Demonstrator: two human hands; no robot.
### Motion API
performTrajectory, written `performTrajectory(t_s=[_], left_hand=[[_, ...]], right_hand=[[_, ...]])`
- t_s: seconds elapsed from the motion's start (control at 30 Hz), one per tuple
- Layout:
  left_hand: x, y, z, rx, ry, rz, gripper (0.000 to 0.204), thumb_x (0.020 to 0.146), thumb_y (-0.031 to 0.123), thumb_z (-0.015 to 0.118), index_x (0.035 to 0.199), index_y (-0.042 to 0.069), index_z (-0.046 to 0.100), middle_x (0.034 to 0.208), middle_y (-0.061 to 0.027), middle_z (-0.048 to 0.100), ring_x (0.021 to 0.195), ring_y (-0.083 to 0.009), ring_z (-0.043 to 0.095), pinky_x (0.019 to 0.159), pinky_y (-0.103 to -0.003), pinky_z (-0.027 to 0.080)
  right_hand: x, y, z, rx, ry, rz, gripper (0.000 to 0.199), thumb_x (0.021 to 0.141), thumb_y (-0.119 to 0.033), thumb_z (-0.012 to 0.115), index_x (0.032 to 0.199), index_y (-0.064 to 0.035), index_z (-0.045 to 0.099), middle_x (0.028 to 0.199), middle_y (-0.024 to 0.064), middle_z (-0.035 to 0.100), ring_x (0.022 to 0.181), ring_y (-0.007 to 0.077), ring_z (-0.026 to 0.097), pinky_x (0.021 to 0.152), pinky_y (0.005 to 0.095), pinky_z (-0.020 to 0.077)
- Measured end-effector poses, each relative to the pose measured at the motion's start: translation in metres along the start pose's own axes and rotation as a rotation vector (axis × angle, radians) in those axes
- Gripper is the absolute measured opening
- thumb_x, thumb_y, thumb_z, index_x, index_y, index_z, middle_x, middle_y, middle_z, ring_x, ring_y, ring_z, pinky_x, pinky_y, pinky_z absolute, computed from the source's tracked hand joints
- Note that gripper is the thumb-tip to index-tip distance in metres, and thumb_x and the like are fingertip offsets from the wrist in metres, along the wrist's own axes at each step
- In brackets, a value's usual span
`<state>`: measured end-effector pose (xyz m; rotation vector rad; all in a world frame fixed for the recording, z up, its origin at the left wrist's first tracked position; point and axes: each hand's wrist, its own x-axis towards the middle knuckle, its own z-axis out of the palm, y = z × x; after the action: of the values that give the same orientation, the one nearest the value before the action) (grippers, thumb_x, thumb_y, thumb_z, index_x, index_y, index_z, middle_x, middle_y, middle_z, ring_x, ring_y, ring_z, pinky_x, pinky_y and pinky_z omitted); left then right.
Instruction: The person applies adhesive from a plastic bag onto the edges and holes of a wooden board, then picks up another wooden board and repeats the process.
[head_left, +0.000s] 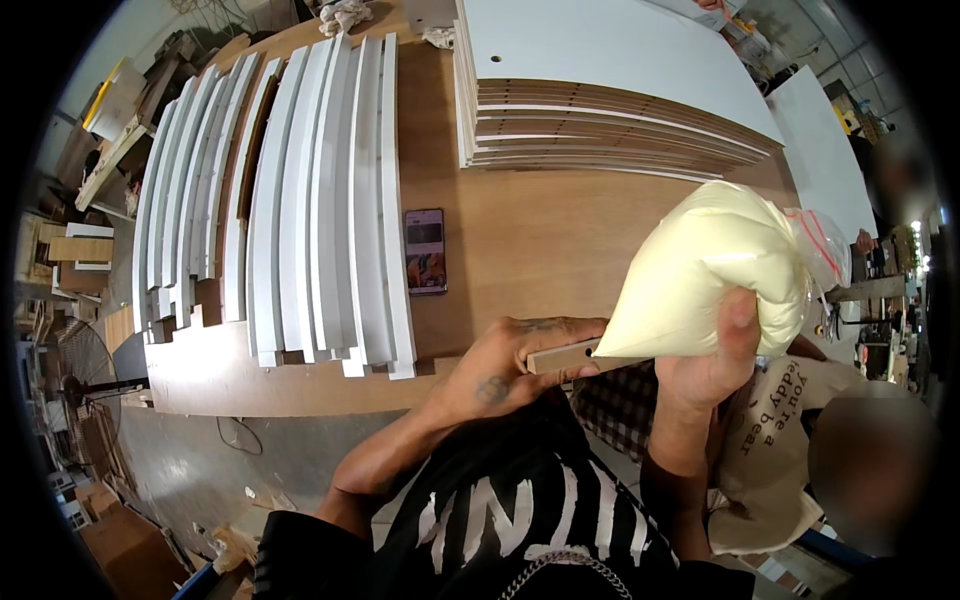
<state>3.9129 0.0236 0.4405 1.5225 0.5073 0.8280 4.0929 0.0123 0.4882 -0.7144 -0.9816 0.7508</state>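
Observation:
My left hand (502,366) grips a short wooden strip (556,360) near the table's front edge, fingers along its far side and thumb on the near side. A small dark hole shows on the strip. In my right hand (712,366) is a bulging clear plastic bag of pale yellow paste (700,265), squeezed from below with the thumb pressed into its side. The bag's pointed corner meets the strip beside the hole. Its gathered top, with a red line, leans to the right. The strip's right end is hidden behind the bag and my right hand.
Long white strips (325,200) lie side by side on the left of the wooden table (530,225). A phone (425,252) rests beside them. White panels (620,60) are stacked at the back. Close on my right is another person (790,450); a fan (75,380) stands far left.

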Motion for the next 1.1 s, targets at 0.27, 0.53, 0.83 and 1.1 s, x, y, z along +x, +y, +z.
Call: performTrajectory(t_s=[0.27, 0.53, 0.83, 1.1], left_hand=[[-0.0005, 0.0036, -0.0028, -0.005, -0.01, -0.062, 0.044, 0.079, 0.004, 0.069, 0.121, 0.007, 0.06, 0.112, -0.0149, 0.065, 0.094, -0.0278, 0.067, 0.077, -0.034, 0.054], [0.0008, -0.0003, -0.0034, -0.035, -0.017, -0.027, 0.046, 0.078, -0.002, 0.067, 0.123, 0.005, 0.058, 0.114, -0.0161, 0.064, 0.096, -0.028, 0.067, 0.077, -0.034, 0.054], [0.0033, 0.0022, -0.0056, -0.036, -0.047, -0.014, 0.053, 0.075, -0.015, 0.056, 0.125, 0.003, 0.056, 0.119, -0.018, 0.061, 0.102, -0.0256, 0.065, 0.081, -0.031, 0.056], [0.0027, 0.0034, -0.0045, -0.051, -0.029, -0.063, 0.046, 0.077, -0.01, 0.06, 0.121, 0.002, 0.058, 0.112, -0.0176, 0.064, 0.095, -0.0233, 0.066, 0.083, -0.031, 0.054]], right_hand=[[-0.0026, 0.0033, -0.0045, -0.048, 0.057, 0.05, 0.065, 0.083, -0.036, 0.06, 0.134, -0.0018, 0.041, 0.125, 0.0157, 0.053, 0.11, 0.0268, 0.057, 0.091, 0.0422, 0.0492], [0.0035, -0.0006, -0.0025, -0.048, 0.023, -0.033, 0.063, 0.083, -0.035, 0.06, 0.133, -0.0016, 0.042, 0.123, 0.0146, 0.054, 0.109, 0.0256, 0.057, 0.091, 0.0414, 0.049], [-0.0018, 0.0024, -0.0077, -0.041, -0.008, -0.031, 0.061, 0.083, -0.034, 0.06, 0.132, -0.0015, 0.043, 0.123, 0.0143, 0.055, 0.109, 0.0255, 0.057, 0.091, 0.0411, 0.0488], [0.0008, 0.0004, -0.008, -0.04, -0.011, -0.053, 0.06, 0.083, -0.033, 0.061, 0.131, -0.0013, 0.044, 0.122, 0.0141, 0.055, 0.109, 0.0254, 0.057, 0.091, 0.0408, 0.0486]])
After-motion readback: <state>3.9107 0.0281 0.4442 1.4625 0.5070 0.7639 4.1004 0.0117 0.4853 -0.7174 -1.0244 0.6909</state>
